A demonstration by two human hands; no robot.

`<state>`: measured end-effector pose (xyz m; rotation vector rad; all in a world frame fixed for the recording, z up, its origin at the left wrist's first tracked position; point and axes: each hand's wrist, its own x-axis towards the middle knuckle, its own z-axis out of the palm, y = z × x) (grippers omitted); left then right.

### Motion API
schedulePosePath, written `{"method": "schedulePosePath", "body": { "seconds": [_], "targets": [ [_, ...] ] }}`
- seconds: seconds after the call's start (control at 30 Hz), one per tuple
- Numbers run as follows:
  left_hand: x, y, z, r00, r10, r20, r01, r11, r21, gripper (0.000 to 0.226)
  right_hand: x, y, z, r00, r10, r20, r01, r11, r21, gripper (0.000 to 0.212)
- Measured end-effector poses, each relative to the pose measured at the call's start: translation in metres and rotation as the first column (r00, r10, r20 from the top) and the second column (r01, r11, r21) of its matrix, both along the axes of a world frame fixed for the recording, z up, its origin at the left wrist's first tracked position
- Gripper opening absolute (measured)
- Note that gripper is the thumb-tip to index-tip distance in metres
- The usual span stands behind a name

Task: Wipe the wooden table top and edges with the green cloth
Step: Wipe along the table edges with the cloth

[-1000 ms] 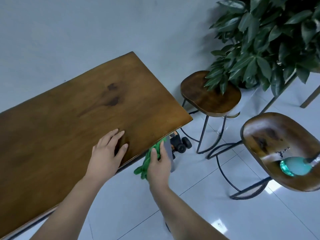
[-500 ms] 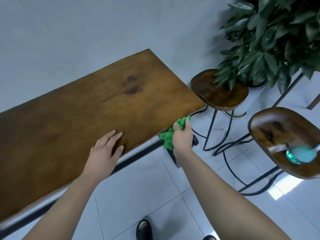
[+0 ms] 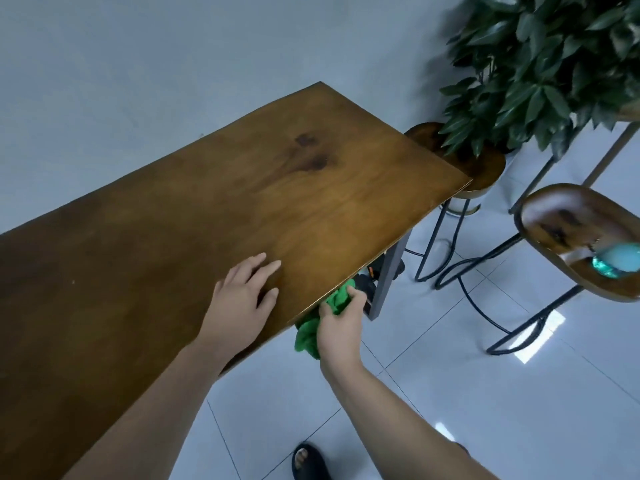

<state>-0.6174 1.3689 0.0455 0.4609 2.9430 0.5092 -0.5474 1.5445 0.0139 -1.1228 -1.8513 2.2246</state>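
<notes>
The left hand (image 3: 242, 299) lies flat on the wooden table top (image 3: 156, 237)

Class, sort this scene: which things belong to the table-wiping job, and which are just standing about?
In the job: wooden table, green cloth, right hand gripping it, left hand flat on top.
Standing about: far stool, near stool, teal object, plant.

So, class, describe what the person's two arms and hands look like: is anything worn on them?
Both are bare. The left hand and right hand carry no gloves, rings or watch that show, and no sleeve comes into view anywhere up to the picture's edge.
</notes>
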Motion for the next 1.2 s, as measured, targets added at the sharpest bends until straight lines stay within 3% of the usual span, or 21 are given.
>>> {"method": "schedulePosePath", "body": {
  "seconds": [0.3, 0.47, 0.67, 0.83, 1.03, 1.2],
  "targets": [
    [0.001, -0.021, -0.005, 0.998, -0.06, 0.014, 0.058, 0.996, 0.074, 0.052, 0.061, -0.108, 0.0, 0.983, 0.173, 0.067, -0.167, 0.983, -0.083, 0.032],
    [0.0, -0.04, -0.004, 0.998, -0.068, 0.001, 0.068, 0.996, 0.062, 0.051, 0.025, -0.062, 0.007, 0.997, 0.012, 0.075, -0.01, 0.999, -0.032, 0.026],
    [0.015, -0.069, -0.007, 1.0, -0.018, -0.005, 0.018, 0.999, 0.035, 0.051, -0.027, 0.015, 0.017, 0.985, -0.172, 0.026, 0.171, 0.984, 0.059, 0.042],
    [0.026, -0.092, -0.009, 1.0, 0.008, -0.005, -0.008, 1.0, 0.013, 0.051, -0.047, 0.054, 0.02, 0.968, -0.249, -0.023, 0.249, 0.958, 0.144, 0.04],
    [0.034, -0.116, -0.018, 0.999, -0.026, -0.026, 0.026, 0.999, -0.03, 0.054, -0.034, 0.016, 0.022, 0.958, -0.283, -0.039, 0.286, 0.943, 0.169, 0.034],
    [0.034, -0.118, -0.022, 0.998, -0.043, -0.042, 0.042, 0.999, -0.032, 0.055, 0.015, -0.069, 0.006, 0.977, -0.212, -0.028, 0.214, 0.974, 0.081, 0.022]
  ]
}}
